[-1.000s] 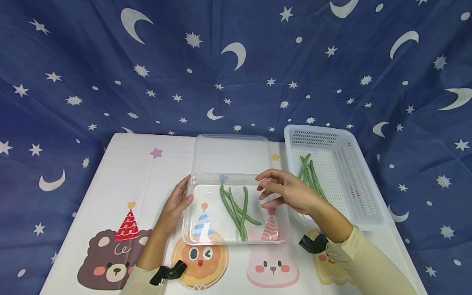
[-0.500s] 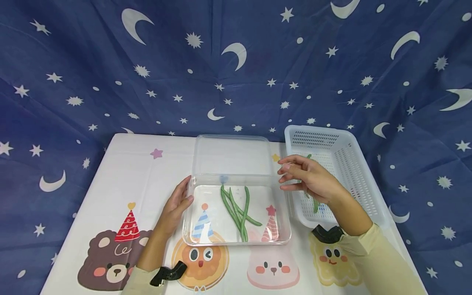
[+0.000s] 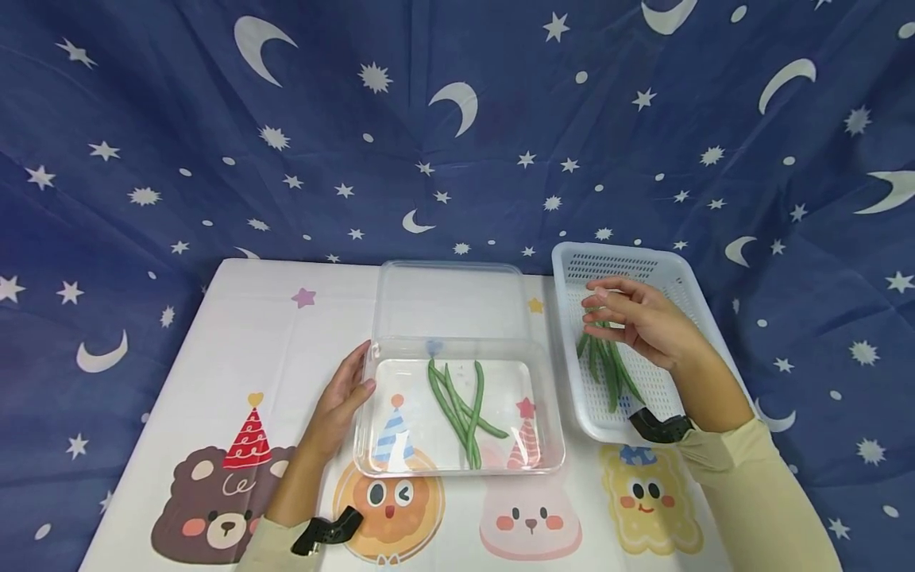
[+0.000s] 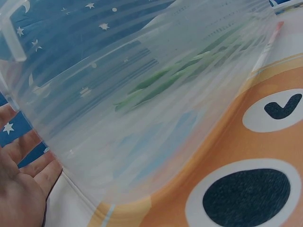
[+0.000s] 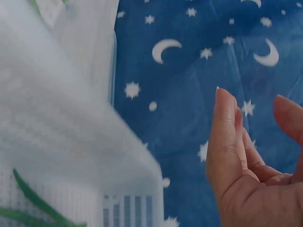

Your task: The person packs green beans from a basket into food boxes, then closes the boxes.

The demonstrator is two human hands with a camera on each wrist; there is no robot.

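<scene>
Change vs. the two earlier head frames: right hand (image 3: 643, 318) went from the right end of the clear plastic container (image 3: 549, 421), past its side, and is now over the white perforated basket (image 3: 565, 334), right of frame. Green beans in the basket (image 3: 612, 377) show more now, just below the fingers; half a second ago the hand covered most of them. Left hand (image 3: 343, 397) same spot, on the container's left side, centre-left of frame. Green beans in the container (image 3: 475, 401) lie unmoved, crossed on its floor, lower centre.

Grip: right hand released, fingers loosely extended, thumb apart in the right wrist view, holding nothing. Left hand unclenched, relaxed fingers resting on the container's outer wall, steadying contact only.

Edges/room: narrow strip of white tablecloth (image 3: 214, 342) between container and basket, mid-right. Basket sits close to the table's right edge; whether it overhangs, can't tell. Clear plastic lid (image 3: 450, 302) behind the container, near the back edge, with navy star-and-moon backdrop (image 3: 493, 48) beyond. Wide stretch of cloth left of the left hand, out to the table's left edge. Air above both containers is open.
</scene>
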